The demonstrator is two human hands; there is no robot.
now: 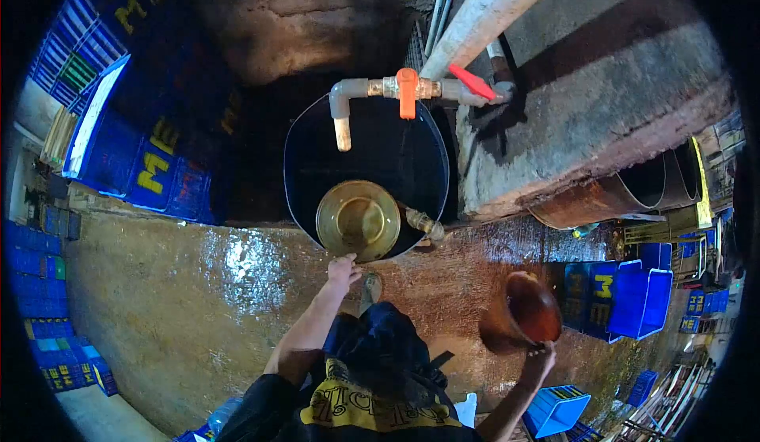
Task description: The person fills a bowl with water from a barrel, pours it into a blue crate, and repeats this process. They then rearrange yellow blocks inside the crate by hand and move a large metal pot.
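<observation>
My left hand point(344, 270) has its fingers closed on the near rim of a round yellowish basin point(326, 219). The basin overlaps the near side of a large dark drum point(445, 145), below a grey pipe spout point(342, 129). Out to the right, my right hand point(541, 356) grips the rim of a reddish-brown bucket point(507, 327). That bucket is tilted, with its mouth turned to the right, and its inside looks wet. A valve with an orange handle point(407, 93) sits on the pipe over the drum.
Stacked blue crates point(146, 161) stand at the left. A concrete ledge point(586, 117) runs along the upper right, with a rusty barrel point(582, 202) below it. More blue crates point(640, 303) lie right of the bucket. The floor point(190, 307) is wet and shiny.
</observation>
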